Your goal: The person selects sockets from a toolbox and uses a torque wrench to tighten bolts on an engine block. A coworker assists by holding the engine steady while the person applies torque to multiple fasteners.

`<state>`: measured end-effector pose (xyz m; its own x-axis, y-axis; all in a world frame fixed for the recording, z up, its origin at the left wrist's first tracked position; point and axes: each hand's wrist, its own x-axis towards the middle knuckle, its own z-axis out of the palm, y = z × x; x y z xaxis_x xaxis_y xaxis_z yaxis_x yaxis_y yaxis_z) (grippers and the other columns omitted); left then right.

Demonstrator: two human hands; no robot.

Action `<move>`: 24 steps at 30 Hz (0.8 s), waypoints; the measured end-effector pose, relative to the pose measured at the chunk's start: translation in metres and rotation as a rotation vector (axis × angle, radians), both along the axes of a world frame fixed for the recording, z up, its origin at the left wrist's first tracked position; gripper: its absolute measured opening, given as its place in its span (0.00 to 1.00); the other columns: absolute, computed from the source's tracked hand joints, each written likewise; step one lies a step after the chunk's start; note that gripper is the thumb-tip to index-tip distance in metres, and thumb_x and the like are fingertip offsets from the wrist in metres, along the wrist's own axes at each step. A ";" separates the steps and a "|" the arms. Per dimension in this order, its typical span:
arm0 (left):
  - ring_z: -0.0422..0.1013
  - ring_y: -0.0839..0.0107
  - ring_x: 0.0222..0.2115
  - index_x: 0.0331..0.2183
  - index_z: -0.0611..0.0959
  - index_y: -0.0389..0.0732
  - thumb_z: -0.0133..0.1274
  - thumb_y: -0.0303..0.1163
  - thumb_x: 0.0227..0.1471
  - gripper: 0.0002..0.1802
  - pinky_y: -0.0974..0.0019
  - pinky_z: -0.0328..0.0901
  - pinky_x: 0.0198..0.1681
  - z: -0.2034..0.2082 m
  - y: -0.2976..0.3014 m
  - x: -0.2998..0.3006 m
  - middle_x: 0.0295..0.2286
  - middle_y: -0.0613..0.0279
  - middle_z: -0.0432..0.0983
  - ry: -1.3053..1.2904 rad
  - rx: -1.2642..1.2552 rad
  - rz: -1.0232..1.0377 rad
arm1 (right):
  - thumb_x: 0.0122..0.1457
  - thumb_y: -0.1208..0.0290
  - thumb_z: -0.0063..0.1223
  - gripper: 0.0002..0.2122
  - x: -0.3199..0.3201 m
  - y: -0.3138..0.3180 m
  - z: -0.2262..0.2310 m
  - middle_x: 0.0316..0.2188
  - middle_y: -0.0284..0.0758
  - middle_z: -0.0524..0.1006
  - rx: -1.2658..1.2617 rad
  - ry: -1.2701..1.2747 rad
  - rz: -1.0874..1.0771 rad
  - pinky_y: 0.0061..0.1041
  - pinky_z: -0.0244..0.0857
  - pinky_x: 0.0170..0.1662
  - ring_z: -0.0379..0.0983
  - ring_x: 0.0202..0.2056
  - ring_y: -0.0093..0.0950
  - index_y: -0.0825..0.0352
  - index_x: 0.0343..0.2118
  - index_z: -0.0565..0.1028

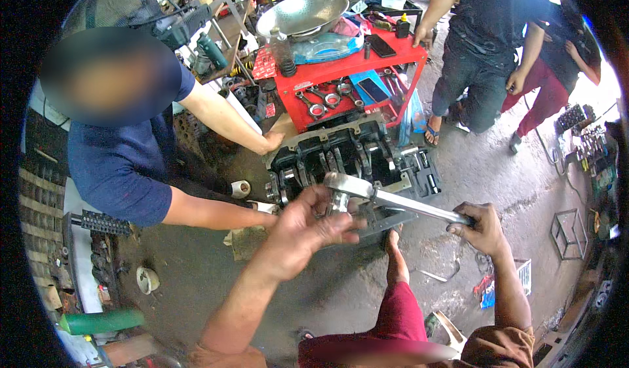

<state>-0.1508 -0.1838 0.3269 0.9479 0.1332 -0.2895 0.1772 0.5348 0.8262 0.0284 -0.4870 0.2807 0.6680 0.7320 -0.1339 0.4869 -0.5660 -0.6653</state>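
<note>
A dial torque wrench (419, 204) with a round head, a bright steel shaft and a dark grip is held up in front of me. My right hand (483, 228) is wrapped round its grip at the right. My left hand (306, 232) has its fingers and thumb about the shiny socket (339, 202) below the round head. Just beyond and beneath the wrench stands an engine block (282, 156) with its crankshaft showing. Part of the block is hidden behind my left hand and the wrench.
At the left a co-worker in a dark blue shirt (118, 165) has one hand (274, 141) on the block. Behind it, a red tool cart (308, 79) carries a metal bowl (304, 13), with connecting rods (316, 109) on its shelf. Other people stand at the back right.
</note>
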 end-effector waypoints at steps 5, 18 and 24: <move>0.76 0.66 0.33 0.49 0.68 0.33 0.55 0.31 0.56 0.22 0.66 0.73 0.35 0.047 -0.050 -0.027 0.35 0.54 0.77 -0.039 0.158 0.052 | 0.42 0.60 0.70 0.17 -0.027 -0.038 0.036 0.20 0.38 0.75 0.127 -0.098 -0.015 0.26 0.64 0.26 0.73 0.21 0.31 0.69 0.28 0.77; 0.75 0.66 0.28 0.47 0.70 0.34 0.52 0.36 0.58 0.20 0.68 0.70 0.31 0.121 -0.097 -0.065 0.33 0.51 0.76 -0.094 0.217 -0.169 | 0.41 0.59 0.70 0.19 -0.051 -0.093 0.099 0.20 0.37 0.75 0.214 -0.140 -0.033 0.25 0.63 0.26 0.73 0.22 0.28 0.70 0.28 0.77; 0.76 0.54 0.29 0.43 0.74 0.28 0.59 0.32 0.49 0.22 0.60 0.71 0.33 0.154 -0.143 -0.075 0.32 0.43 0.76 -0.361 1.241 -0.089 | 0.40 0.65 0.68 0.17 -0.060 -0.098 0.074 0.27 0.39 0.76 0.254 -0.100 0.033 0.29 0.66 0.33 0.75 0.29 0.34 0.70 0.30 0.75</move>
<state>-0.2260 -0.3264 0.4807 0.9654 0.0598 0.2540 -0.1634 -0.6203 0.7671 -0.0316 -0.5851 0.3551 0.6438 0.7554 0.1221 0.5726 -0.3697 -0.7317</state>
